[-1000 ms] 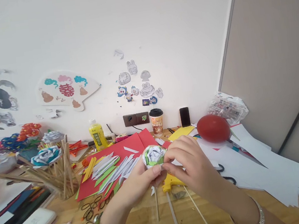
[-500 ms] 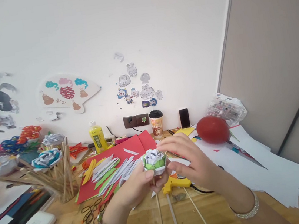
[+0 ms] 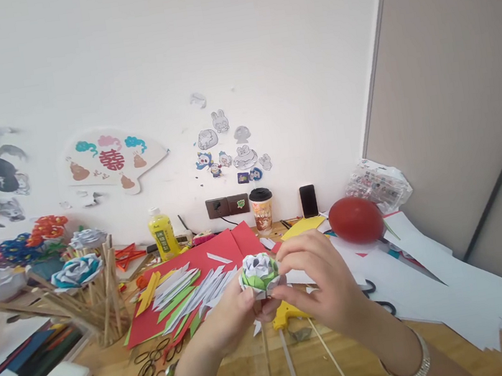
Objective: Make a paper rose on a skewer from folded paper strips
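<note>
A white and green paper flower (image 3: 259,275) on a thin wooden stick sits in my left hand (image 3: 238,309), whose fingers are wrapped round its base. At the flower's right edge, my right hand (image 3: 321,278) has its thumb and curled fingers on the outer petals. The stick (image 3: 268,361) points down toward the table from under the flower. Just below my right hand lies a yellow glue gun (image 3: 286,313), partly covered by it. Folded white and green paper strips (image 3: 177,293) are spread over red paper (image 3: 147,329) to the left of my hands.
At left, a holder of wooden sticks (image 3: 107,297) carries a blue and white paper flower (image 3: 77,272). Behind stand a yellow bottle (image 3: 163,234), a lidded cup (image 3: 263,212) and a phone (image 3: 308,201). A red balloon (image 3: 356,220) and white paper sheets (image 3: 474,293) lie at right.
The flower has turned and tipped slightly in my left hand, showing more of its side. My right fingers have drawn in against its right edge. The view has shifted slightly.
</note>
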Tool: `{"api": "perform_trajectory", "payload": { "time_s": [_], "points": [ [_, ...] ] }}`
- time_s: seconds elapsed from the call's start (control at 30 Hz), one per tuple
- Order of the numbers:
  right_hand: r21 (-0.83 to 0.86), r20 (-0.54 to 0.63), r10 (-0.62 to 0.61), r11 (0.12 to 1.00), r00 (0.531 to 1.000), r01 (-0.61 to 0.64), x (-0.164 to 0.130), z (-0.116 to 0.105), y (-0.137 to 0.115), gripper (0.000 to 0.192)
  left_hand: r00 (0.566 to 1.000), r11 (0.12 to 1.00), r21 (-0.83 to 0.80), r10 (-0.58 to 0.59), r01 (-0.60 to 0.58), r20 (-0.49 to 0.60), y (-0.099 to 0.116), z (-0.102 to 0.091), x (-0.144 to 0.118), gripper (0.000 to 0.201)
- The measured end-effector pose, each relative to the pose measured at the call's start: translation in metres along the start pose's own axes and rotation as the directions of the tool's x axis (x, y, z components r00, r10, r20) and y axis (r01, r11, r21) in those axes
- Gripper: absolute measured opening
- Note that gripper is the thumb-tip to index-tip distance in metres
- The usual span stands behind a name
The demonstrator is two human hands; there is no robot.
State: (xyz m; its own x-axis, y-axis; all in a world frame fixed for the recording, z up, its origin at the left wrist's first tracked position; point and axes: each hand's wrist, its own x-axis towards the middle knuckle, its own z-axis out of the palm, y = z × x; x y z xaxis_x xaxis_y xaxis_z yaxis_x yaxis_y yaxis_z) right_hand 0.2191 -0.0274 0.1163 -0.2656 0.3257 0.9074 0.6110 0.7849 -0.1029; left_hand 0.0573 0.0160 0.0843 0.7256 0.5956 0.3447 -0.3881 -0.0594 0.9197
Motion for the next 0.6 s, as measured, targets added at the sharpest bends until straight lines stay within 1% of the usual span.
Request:
{"api": "perform_trajectory", "payload": {
  "time_s": [0.07, 0.17, 0.37, 0.43, 0.6],
  "points": [
    [-0.007, 0.006, -0.025, 1.000, 1.000, 0.025, 0.0008, -0.0021, 0.0013, 0.010, 1.000, 1.000, 0.022, 0.002, -0.002, 0.013, -0.0007, 0.0004, -0.0005, 0.048],
    [-0.008, 0.045, -0.039, 0.999, 0.998, 0.039, 0.0015, -0.0046, 0.0027, 0.012, 1.000, 0.999, 0.038, 0.002, -0.002, 0.018, -0.0007, 0.0010, -0.0002, 0.049],
    [0.001, 0.138, 0.006, 1.000, 0.990, -0.006, 0.0013, -0.0048, 0.0014, 0.015, 0.999, 0.999, 0.042, -0.004, 0.003, 0.034, 0.0011, 0.0022, -0.0001, 0.049],
    [0.000, 0.143, 0.006, 1.000, 0.990, -0.006, 0.0020, -0.0046, 0.0009, 0.017, 0.999, 0.999, 0.047, -0.011, 0.010, 0.037, 0.0008, 0.0018, -0.0001, 0.049],
    [0.001, 0.138, -0.037, 0.999, 0.990, 0.037, 0.0031, -0.0049, 0.0008, 0.018, 1.000, 0.999, 0.043, -0.004, 0.004, 0.011, -0.0019, -0.0002, 0.0003, 0.049]
  ]
}}
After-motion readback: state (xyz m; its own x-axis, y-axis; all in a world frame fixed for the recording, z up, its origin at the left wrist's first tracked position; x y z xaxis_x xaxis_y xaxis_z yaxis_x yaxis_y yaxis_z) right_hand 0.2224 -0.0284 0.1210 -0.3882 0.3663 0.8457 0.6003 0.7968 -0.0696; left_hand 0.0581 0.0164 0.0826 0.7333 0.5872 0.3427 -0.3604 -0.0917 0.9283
